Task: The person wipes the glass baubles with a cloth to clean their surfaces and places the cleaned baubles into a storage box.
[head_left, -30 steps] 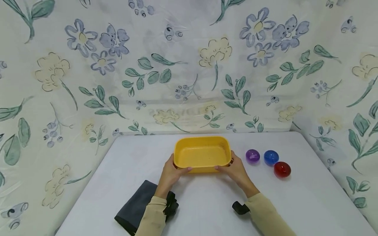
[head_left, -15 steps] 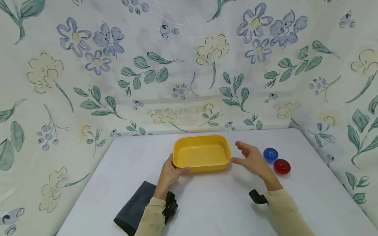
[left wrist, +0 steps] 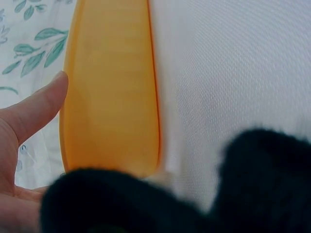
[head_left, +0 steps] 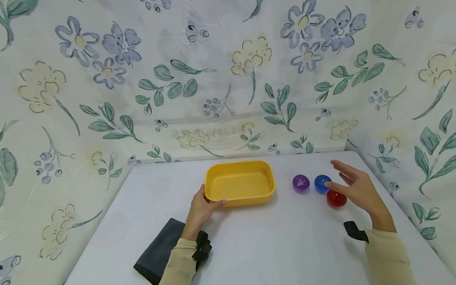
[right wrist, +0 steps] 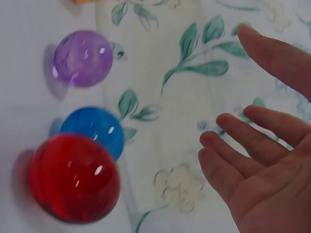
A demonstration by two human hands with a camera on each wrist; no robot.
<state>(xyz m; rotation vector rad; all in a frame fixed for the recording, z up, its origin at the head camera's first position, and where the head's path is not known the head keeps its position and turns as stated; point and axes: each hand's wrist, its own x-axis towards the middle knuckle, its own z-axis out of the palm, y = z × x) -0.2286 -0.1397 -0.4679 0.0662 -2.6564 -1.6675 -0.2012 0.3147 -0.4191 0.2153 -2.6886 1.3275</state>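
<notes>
A yellow rectangular tray (head_left: 240, 202) with raised walls stands on the white table. My left hand (head_left: 200, 208) grips its near left corner, thumb on the front rim. In the left wrist view the thumb lies on the rim of the tray (left wrist: 112, 97). My right hand (head_left: 360, 190) is held over the right side of the table, fingers spread and holding nothing. Close to its thumb are a clear blue ball (head_left: 322, 184) and a clear red ball (head_left: 336, 199). A purple ball (head_left: 301, 183) sits between them and the tray. The right wrist view shows an open palm beside the balls.
A folded dark grey cloth (head_left: 160, 251) lies at the front left, partly under my left forearm. Floral-patterned sheeting (head_left: 228, 99) rises behind the table and at both sides. Black straps (head_left: 355, 231) circle the wrists.
My right hand has let go of the tray's right side and moved right, past the purple ball to the blue and red balls. The left hand keeps its grip on the tray.
</notes>
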